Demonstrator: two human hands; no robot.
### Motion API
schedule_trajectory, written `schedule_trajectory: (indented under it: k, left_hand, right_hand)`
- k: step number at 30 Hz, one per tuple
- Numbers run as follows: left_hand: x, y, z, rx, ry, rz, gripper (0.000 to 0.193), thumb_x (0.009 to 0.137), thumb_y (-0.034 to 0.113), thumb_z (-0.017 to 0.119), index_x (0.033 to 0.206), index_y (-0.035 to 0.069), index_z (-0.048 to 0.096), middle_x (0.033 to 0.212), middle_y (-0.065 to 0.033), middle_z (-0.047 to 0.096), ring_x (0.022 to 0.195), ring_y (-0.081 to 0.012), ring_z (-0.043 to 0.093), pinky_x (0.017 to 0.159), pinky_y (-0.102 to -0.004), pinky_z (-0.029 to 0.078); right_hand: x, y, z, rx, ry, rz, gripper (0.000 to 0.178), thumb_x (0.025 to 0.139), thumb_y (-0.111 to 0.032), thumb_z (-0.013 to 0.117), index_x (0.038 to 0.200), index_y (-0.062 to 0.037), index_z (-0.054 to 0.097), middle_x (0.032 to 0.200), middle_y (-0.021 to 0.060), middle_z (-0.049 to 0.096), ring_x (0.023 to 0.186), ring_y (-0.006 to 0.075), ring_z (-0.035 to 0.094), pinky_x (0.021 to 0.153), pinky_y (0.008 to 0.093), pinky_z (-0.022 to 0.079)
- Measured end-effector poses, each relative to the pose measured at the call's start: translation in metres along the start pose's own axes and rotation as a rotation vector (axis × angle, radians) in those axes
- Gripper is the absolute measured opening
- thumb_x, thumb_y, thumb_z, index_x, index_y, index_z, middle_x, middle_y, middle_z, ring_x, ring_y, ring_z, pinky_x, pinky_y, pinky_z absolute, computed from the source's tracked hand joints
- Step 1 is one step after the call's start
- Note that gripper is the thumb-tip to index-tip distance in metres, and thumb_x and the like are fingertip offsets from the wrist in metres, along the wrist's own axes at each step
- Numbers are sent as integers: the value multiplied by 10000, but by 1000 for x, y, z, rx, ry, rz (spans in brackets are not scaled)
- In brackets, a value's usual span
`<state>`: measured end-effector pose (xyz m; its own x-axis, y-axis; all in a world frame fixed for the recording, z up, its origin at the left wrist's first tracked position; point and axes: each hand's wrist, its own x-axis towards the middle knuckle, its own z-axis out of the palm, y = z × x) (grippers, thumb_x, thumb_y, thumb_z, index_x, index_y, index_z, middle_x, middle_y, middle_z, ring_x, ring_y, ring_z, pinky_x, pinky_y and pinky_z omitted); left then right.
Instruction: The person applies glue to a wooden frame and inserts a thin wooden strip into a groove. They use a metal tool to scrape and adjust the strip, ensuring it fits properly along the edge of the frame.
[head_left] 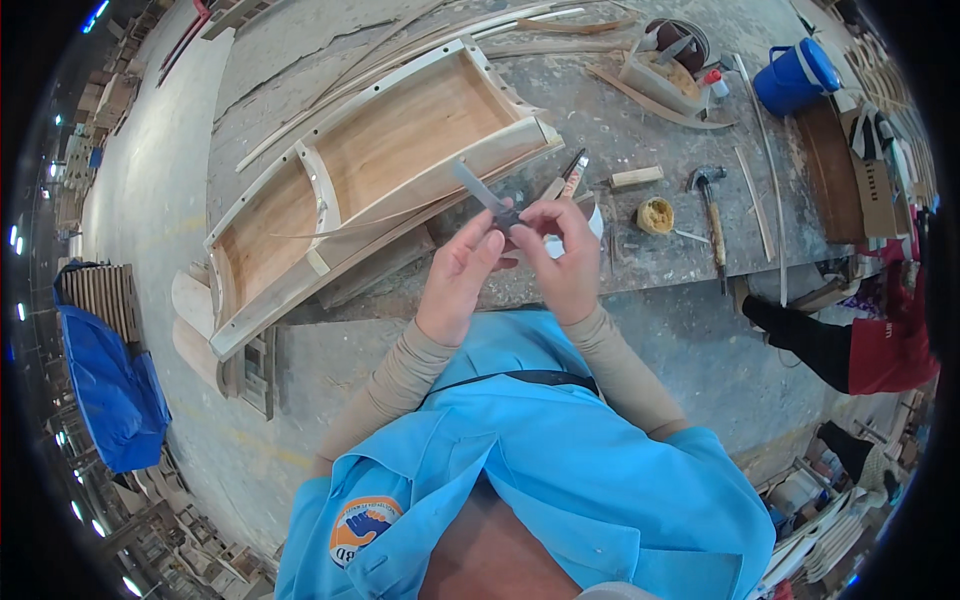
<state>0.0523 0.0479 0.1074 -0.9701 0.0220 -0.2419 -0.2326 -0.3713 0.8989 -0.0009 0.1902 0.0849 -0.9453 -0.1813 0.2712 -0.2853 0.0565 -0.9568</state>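
Observation:
Both my hands are raised over the near edge of the workbench, around a small tool (480,187) with a flat grey blade and a dark body; its exact kind is not clear. The fingers of my left hand (458,280) close on the dark body, with the blade sticking out toward the upper left. My right hand (562,258) pinches the same body from the other side. Just left of the tool lies a curved wooden frame (320,190) with panels set into it. Beyond my right fingers lie a dark-tipped slim tool (573,175) and something white, partly hidden.
On the grey workbench (640,240) sit a wood block (636,177), a tub of tan paste (656,215), a hammer (714,215) and thin wooden strips. A blue jug (795,78) and a cardboard box (875,175) stand far right. A person in red (890,345) is at the right.

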Motion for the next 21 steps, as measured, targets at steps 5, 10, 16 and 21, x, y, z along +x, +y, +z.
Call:
schedule_trajectory:
  k: [5, 10, 16, 21]
  left_hand:
    - [-3, -1, -1, 53, 109, 20, 430, 1079, 231, 465, 1446, 6, 452, 1256, -92, 627, 1161, -187, 616, 986, -356, 498]
    - [0, 6, -7, 107, 163, 38, 325, 1056, 190, 519, 1316, -4, 534, 1184, -93, 655, 1091, -170, 645, 930, -330, 529]
    - [2, 24, -18, 289, 224, 86, 215, 1055, 163, 515, 1201, 13, 563, 1025, -54, 689, 929, -130, 662, 844, -286, 532]
    - [3, 59, -46, 436, 285, 132, 196, 1053, 135, 514, 1163, -16, 573, 970, -95, 697, 812, -148, 678, 764, -278, 544]
  right_hand:
    - [-1, 1, 9, 2, -40, -115, 209, 819, -6, 742, 988, -21, 621, 853, 94, 581, 705, 203, 593, 637, 309, 491]
    - [2, 5, 19, 43, -66, -96, 206, 814, 0, 738, 978, -24, 616, 859, 95, 574, 704, 217, 590, 629, 325, 489]
    - [9, 4, 24, 138, -136, -77, 177, 849, -19, 717, 997, -18, 620, 889, 97, 595, 738, 203, 619, 662, 323, 499]
    - [17, 30, 19, 236, -132, 205, 112, 969, -104, 631, 992, 6, 625, 875, 87, 653, 771, 138, 629, 713, 286, 504]
